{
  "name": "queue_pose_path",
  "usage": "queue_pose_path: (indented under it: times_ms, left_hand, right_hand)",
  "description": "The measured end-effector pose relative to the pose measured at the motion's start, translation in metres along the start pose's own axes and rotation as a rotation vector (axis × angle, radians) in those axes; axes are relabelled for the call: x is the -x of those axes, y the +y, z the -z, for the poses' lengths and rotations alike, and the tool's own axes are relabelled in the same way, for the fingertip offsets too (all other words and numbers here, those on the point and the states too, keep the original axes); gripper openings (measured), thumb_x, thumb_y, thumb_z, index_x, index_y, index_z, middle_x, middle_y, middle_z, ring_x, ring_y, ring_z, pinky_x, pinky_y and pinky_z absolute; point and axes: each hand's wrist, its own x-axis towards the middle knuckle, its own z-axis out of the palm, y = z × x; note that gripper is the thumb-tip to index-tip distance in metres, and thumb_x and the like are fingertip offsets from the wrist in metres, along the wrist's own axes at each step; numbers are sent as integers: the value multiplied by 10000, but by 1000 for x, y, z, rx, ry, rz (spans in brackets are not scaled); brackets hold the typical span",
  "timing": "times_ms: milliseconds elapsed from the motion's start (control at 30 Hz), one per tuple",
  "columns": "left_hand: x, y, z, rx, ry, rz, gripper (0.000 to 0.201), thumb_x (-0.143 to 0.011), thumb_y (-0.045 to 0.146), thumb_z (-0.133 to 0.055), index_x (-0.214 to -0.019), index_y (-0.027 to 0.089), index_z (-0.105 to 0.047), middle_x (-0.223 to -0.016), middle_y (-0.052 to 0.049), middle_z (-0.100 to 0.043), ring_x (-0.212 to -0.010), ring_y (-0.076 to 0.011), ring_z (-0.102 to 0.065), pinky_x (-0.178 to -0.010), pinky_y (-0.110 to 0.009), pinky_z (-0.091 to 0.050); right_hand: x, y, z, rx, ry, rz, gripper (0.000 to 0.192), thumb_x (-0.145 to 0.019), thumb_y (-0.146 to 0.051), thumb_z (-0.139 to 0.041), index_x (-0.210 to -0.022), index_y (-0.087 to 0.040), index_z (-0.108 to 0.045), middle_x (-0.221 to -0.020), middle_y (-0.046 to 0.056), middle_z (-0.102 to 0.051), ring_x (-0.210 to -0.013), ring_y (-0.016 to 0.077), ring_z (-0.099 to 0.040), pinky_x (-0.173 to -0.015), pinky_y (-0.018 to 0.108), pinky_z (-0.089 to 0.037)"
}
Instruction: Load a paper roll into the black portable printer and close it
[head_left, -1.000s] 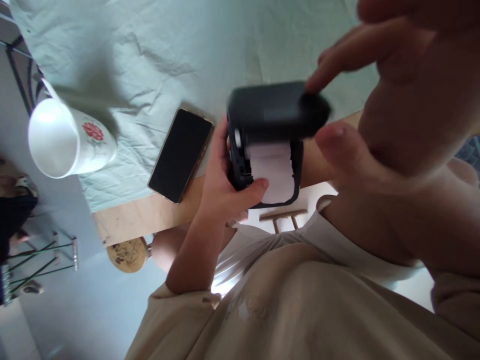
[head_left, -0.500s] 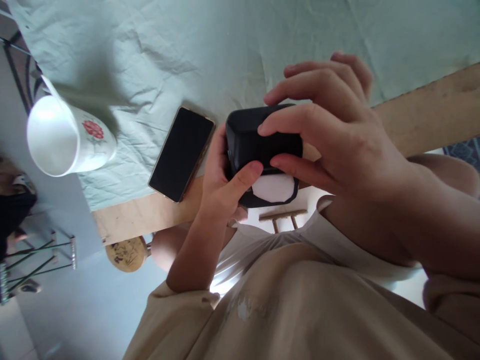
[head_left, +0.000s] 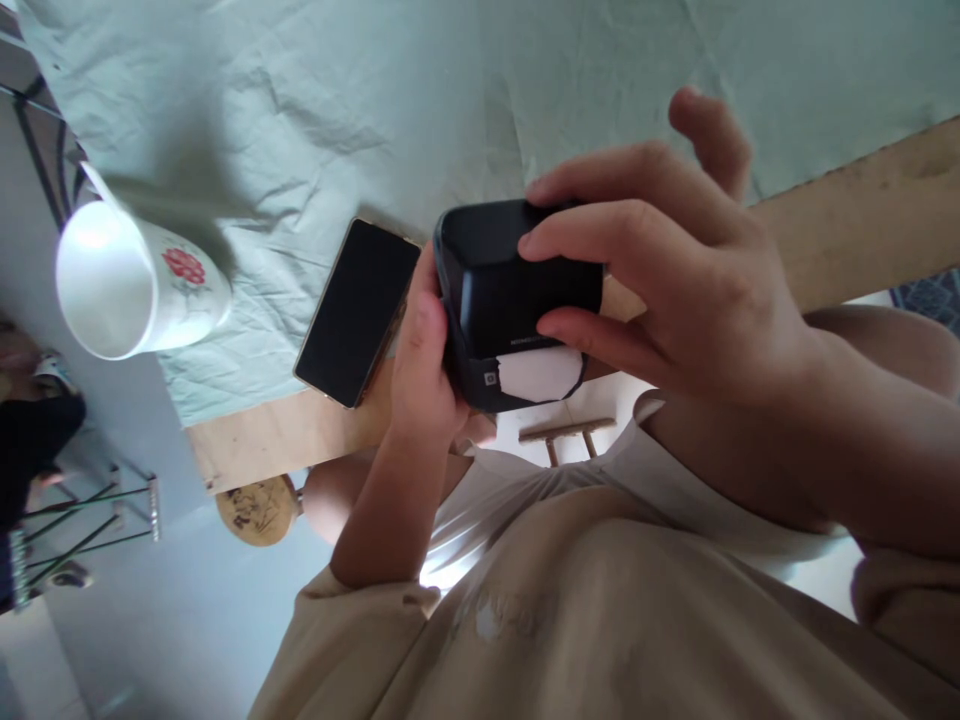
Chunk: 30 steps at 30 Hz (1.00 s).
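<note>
I hold a small black label printer (head_left: 502, 300) in both hands above the table's near edge. My left hand (head_left: 420, 370) grips its left side, thumb along the casing. Over the lid lies my right hand (head_left: 667, 270), fingers pressing on the top and front. A strip of white paper (head_left: 536, 372) sticks out below the closed lid.
A dark smartphone (head_left: 356, 310) lies face up on the pale green cloth (head_left: 375, 90), just left of the printer. A white mug with a red flower (head_left: 135, 280) stands at the far left. The wooden table edge (head_left: 847, 220) runs to the right. A small stool (head_left: 255, 508) stands below on the floor.
The printer's lid was up with the paper roll showing; my right hand came down and pressed it closed. The printer has since tilted slightly, with my left thumb shifted to its side.
</note>
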Motion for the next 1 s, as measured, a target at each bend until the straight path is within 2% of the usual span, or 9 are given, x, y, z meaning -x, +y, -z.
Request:
queue_pose_path:
  times_ms: [167, 367, 533, 800, 1000]
  left_hand:
    - [1, 0, 2, -4, 76, 114, 516, -846, 677, -526, -1151, 270, -616, -1339, -50, -592, -1415, -283, -431, -1198, -479, -371]
    - [-3, 1, -1, 3, 77, -17, 385, -901, 561, -520, -1078, 242, -643, -1352, -28, -602, -1417, -257, -436, -1203, -424, -364]
    - [-5, 3, -2, 61, 73, 21, 326, -899, 509, -554, -1054, 240, -654, -1280, -37, -649, -1345, -262, -515, -1157, -436, -420]
    - [-5, 6, -4, 48, 110, 27, 316, -876, 512, -592, -977, 218, -648, -1240, -35, -666, -1297, -266, -551, -1121, -437, -455]
    - [-5, 7, -1, -78, 89, 65, 410, -863, 580, -573, -1111, 255, -610, -1181, -20, -694, -1274, -276, -560, -1044, -432, -488]
  right_hand:
    - [-1, -1, 0, -3, -37, -31, 281, -980, -403, -452, -1230, -281, -487, -1317, -24, -565, -1146, 98, -610, -1222, 453, -233]
    - [-1, -1, -1, -27, -75, 3, 349, -992, -366, -407, -1298, -210, -475, -1397, 34, -521, -1305, 143, -539, -1234, 476, -221]
    - [0, 3, -2, 31, -70, 14, 389, -956, -414, -457, -1309, -255, -499, -1369, 0, -550, -1386, 192, -460, -1233, 482, -208]
    - [-1, 6, 1, 7, -109, 40, 425, -943, -414, -483, -1333, -245, -484, -1394, 16, -529, -1388, 217, -459, -1214, 511, -227]
    - [-2, 5, 3, 12, -87, 47, 391, -949, -406, -493, -1304, -244, -508, -1384, 1, -533, -1390, 223, -453, -1195, 535, -262]
